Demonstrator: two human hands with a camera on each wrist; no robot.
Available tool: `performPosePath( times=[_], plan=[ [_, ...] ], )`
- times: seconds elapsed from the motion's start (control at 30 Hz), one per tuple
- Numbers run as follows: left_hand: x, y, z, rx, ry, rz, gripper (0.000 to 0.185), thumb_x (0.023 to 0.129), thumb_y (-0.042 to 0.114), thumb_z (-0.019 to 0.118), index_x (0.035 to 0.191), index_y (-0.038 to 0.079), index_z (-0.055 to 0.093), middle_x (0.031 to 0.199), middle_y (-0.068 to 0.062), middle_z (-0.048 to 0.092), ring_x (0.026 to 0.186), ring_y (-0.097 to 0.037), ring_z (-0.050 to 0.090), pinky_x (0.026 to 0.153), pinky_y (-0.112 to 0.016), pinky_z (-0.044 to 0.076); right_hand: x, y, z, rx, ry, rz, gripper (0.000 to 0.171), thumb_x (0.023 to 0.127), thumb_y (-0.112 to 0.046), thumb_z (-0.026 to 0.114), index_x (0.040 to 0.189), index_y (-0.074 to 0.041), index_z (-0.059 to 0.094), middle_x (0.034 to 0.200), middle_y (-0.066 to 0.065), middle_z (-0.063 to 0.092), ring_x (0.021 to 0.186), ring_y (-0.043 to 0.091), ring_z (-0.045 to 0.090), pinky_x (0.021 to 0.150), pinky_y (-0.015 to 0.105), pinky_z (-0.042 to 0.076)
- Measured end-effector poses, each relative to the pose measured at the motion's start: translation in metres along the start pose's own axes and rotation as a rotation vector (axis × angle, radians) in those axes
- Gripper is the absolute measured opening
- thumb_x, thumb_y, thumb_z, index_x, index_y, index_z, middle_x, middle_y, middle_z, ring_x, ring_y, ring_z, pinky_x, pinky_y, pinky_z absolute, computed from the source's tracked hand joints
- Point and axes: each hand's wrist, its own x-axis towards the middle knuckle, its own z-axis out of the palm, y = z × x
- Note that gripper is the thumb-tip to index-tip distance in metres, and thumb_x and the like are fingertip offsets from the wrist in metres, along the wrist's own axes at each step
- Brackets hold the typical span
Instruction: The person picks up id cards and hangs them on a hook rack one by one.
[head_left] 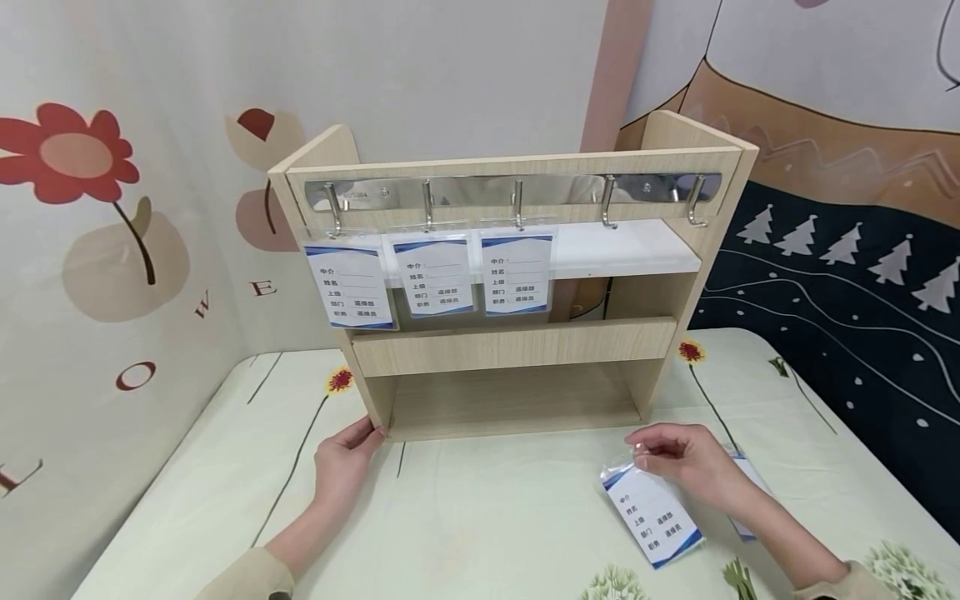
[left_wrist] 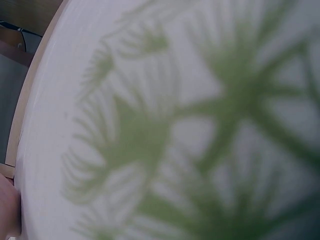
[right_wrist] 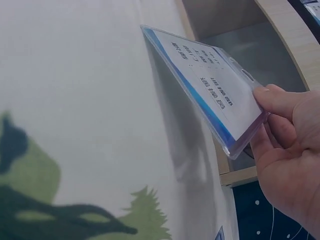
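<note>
A light wooden desk shelf (head_left: 517,346) stands on the table, with a metal hook rail (head_left: 517,193) across its top. Three clear badge holders hang from the rail's left hooks, among them the leftmost card (head_left: 349,285). My left hand (head_left: 360,437) rests with relaxed fingers against the shelf's lower left corner. My right hand (head_left: 643,450) pinches the top edge of a blue-and-white badge card (head_left: 652,517) just above the table. In the right wrist view, the card (right_wrist: 205,82) is tilted, and the thumb and fingers of my right hand (right_wrist: 257,120) clamp its slotted end.
Another badge card (head_left: 750,479) lies on the tablecloth under my right wrist. Two hooks at the right of the rail, one of them (head_left: 609,208), hang bare. The flower-print tablecloth (left_wrist: 190,130) covers the table, and a wall stands close behind the shelf.
</note>
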Motion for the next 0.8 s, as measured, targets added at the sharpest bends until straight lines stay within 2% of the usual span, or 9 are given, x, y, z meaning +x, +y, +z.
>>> performPosePath(
  times=[0.27, 0.53, 0.8],
  plan=[
    [0.0, 0.001, 0.001, 0.004, -0.002, 0.001, 0.04, 0.1, 0.007, 0.064, 0.138, -0.005, 0.06, 0.133, -0.022, 0.064, 0.119, -0.028, 0.063, 0.08, -0.009, 0.052, -0.001, -0.005, -0.001, -0.013, 0.047, -0.097, 0.024, 0.09, 0.004, 0.073, 0.114, 0.004, 0.074, 0.107, 0.018, 0.075, 0.086, 0.006, 0.067, 0.072, 0.022, 0.057],
    [-0.001, 0.002, 0.0, 0.006, 0.002, -0.01, 0.04, 0.1, 0.008, 0.065, 0.138, -0.005, 0.06, 0.133, -0.022, 0.064, 0.119, -0.027, 0.064, 0.08, -0.009, 0.052, 0.002, -0.02, -0.007, -0.017, 0.085, -0.068, 0.025, 0.092, 0.001, 0.073, 0.117, 0.003, 0.074, 0.106, 0.012, 0.075, 0.085, 0.009, 0.066, 0.072, 0.023, 0.058],
    [-0.002, 0.002, 0.0, 0.013, 0.0, -0.005, 0.04, 0.101, 0.008, 0.064, 0.138, -0.005, 0.06, 0.132, -0.022, 0.064, 0.12, -0.03, 0.063, 0.079, -0.008, 0.051, 0.005, -0.036, -0.012, -0.042, 0.145, -0.128, 0.026, 0.093, 0.0, 0.073, 0.119, 0.001, 0.074, 0.113, 0.017, 0.075, 0.09, 0.006, 0.068, 0.075, 0.022, 0.058]
  ],
)
